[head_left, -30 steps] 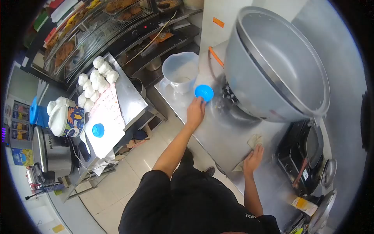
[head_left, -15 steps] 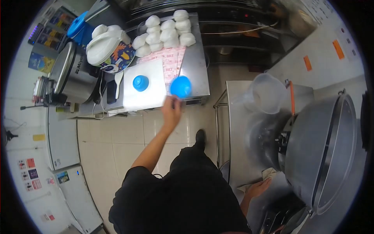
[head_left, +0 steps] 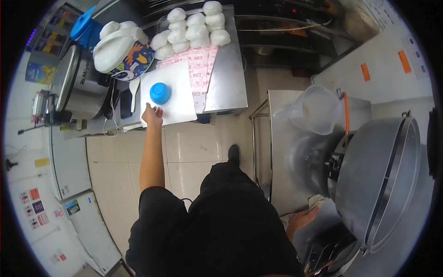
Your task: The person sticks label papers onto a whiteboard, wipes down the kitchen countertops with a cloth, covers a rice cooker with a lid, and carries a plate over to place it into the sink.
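A blue bowl [head_left: 160,93] sits on a white sheet [head_left: 180,101] at the front of the steel counter. Just below the bowl is my left hand [head_left: 152,114], at the sheet's edge, its fingers loosely apart and holding nothing. Whether the fingertips touch the bowl, I cannot tell. On the right-hand steel table, my right hand [head_left: 302,219] presses on a beige cloth [head_left: 316,201], which shows on both sides of it. Its thumb is hidden. Pink printed paper [head_left: 199,71] lies beside the white sheet.
Several white wrapped bundles [head_left: 196,34] are piled behind the paper. A white rice paddle [head_left: 134,94], a phone [head_left: 125,104] and a large cooker [head_left: 80,85] stand left. A translucent jug [head_left: 318,111] and a big metal pot [head_left: 369,171] occupy the right table [head_left: 282,152].
My left hand has moved left, from a second blue bowl at the counter's right to the bowl on the sheet. Only one blue bowl shows now. My right hand stays on the cloth.
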### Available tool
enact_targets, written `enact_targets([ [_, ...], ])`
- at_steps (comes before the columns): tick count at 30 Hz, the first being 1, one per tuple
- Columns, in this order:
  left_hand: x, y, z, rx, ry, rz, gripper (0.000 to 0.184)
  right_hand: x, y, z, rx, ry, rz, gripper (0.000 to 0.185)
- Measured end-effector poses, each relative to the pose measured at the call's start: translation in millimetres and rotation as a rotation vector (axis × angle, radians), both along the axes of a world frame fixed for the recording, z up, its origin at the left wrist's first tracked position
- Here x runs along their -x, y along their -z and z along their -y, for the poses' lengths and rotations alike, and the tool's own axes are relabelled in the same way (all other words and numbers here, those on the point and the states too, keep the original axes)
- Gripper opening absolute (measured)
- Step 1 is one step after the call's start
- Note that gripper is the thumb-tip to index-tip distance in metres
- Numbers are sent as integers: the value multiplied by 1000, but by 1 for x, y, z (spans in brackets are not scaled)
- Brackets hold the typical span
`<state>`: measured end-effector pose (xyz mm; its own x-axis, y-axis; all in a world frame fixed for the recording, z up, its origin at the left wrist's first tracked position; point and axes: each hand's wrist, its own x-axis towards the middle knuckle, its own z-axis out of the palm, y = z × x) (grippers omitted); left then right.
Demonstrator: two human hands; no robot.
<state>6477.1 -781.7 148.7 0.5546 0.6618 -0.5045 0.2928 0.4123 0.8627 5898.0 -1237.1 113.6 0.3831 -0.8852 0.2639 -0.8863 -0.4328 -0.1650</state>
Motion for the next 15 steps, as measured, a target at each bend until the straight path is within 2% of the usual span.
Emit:
enact_targets([
  [1,5,-2,9,-65,-54,-2,26,-1,0,-1,23,-24,0,42],
  [3,14,-2,37,-376,-143,124,19,-4,0,-1,83,-38,-5,40],
  [5,33,-2,78,-554,142,360,13,-3,0,0,95,-66,57,40],
  [7,65,-26,154,-706,530,444,11,-20,-10,-2,51,12,21,42],
  [9,102,-79,225,-743,1024,746,19,-39,-11,-1,47,30,69,43],
  [11,113,-100,269,-847,1365,894,29,-66,-13,-5,20,-35,51,44],
  [14,119,-68,331,-334,1519,603,35,-114,-19,-6,-80,-56,51,46],
  [15,117,-71,341,-286,1634,468,36,-129,-25,-3,-79,-80,41,47],
])
